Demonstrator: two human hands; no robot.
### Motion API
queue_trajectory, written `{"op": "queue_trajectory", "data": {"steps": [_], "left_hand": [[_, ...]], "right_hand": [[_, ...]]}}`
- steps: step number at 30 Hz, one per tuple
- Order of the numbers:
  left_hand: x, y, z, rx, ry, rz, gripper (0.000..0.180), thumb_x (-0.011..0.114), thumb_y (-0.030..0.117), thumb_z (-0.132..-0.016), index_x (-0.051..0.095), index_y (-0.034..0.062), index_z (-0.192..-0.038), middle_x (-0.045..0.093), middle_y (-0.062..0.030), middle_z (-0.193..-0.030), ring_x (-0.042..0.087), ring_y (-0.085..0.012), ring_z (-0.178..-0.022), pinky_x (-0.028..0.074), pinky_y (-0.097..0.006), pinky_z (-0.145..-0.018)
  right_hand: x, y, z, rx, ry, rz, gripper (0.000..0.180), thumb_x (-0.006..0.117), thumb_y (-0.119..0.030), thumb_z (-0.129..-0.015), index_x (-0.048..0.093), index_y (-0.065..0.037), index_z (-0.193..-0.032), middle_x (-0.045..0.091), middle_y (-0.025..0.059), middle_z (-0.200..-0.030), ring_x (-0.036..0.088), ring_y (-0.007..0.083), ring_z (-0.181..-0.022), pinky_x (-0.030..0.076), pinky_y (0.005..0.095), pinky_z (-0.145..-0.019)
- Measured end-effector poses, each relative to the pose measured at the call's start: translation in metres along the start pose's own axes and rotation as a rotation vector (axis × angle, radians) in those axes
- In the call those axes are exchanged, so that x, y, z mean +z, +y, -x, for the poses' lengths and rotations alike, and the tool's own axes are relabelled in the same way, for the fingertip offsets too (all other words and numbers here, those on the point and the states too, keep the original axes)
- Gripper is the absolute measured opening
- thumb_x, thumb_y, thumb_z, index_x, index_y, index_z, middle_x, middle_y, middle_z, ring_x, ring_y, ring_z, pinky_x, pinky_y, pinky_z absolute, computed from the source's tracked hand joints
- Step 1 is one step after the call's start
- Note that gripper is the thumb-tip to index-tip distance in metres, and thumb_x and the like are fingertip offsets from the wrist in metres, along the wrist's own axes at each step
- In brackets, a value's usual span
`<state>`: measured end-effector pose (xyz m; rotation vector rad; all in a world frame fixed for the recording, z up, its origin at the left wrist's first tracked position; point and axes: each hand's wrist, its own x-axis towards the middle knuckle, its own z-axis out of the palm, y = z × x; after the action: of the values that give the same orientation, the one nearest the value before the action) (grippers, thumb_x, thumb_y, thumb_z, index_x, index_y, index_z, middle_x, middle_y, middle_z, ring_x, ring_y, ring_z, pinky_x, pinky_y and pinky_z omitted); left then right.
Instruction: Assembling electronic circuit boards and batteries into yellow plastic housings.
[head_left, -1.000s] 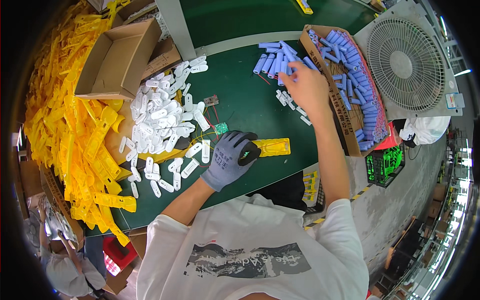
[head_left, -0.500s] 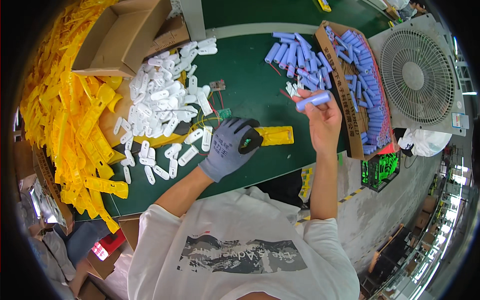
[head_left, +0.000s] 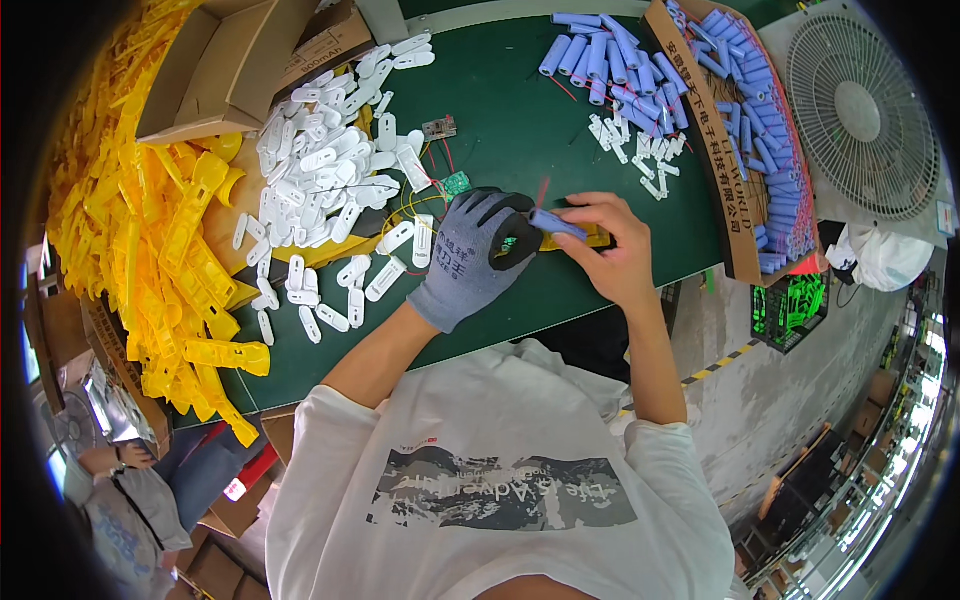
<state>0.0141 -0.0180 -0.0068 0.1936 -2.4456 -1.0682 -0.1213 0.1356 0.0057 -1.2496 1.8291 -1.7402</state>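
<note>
My left hand [head_left: 468, 262], in a grey glove with dark fingertips, closes on a yellow plastic casing [head_left: 598, 238] low over the green table. A small green piece [head_left: 508, 246] shows inside the curl of its fingers. My bare right hand [head_left: 615, 248] pinches a blue-purple cylindrical battery cell [head_left: 556, 224] with a red lead. The cell's left end is at the gloved fingertips, above the casing, and I cannot tell whether they touch. Most of the casing is hidden by both hands. Just beyond the glove lies a green circuit board [head_left: 456, 184] with thin wires.
White oval plastic covers [head_left: 320, 160] and yellow casings [head_left: 190, 270] are heaped on the left, below an open cardboard box [head_left: 215, 70]. Loose cells [head_left: 610, 60] and small white parts [head_left: 660, 150] lie right, beside a carton of cells [head_left: 745, 225] and a fan [head_left: 850, 110]. Another person's hand [head_left: 135, 455] shows lower left.
My right hand has brought the battery cell leftward from near the carton to the gloved hand. The left hand stays on the casing. The whole view has shifted slightly.
</note>
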Motion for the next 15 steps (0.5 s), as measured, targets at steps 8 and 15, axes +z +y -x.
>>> {"op": "queue_trajectory", "data": {"steps": [8,15], "left_hand": [[0.001,-0.001,-0.001,0.062,0.033,-0.063,0.025,0.074,0.012,-0.069,0.059,0.0088,-0.088,0.062,-0.0078,-0.104,0.056,-0.0311,-0.099,0.042,-0.044,-0.091],[0.001,0.003,-0.004,0.065,0.041,-0.097,0.025,0.072,0.010,-0.071,0.057,0.0074,-0.090,0.061,-0.0076,-0.103,0.057,-0.0307,-0.096,0.041,-0.046,-0.094]], "right_hand": [[-0.011,-0.002,-0.007,0.073,-0.124,0.215,0.025,0.075,-0.005,-0.074,0.072,-0.007,-0.099,0.065,0.0058,-0.091,0.060,0.0166,-0.083,0.049,0.0268,-0.068],[-0.028,0.005,-0.009,-0.002,-0.198,0.228,0.022,0.073,-0.001,-0.074,0.072,-0.006,-0.096,0.068,0.0063,-0.085,0.059,0.0170,-0.078,0.047,0.0270,-0.065]]}}
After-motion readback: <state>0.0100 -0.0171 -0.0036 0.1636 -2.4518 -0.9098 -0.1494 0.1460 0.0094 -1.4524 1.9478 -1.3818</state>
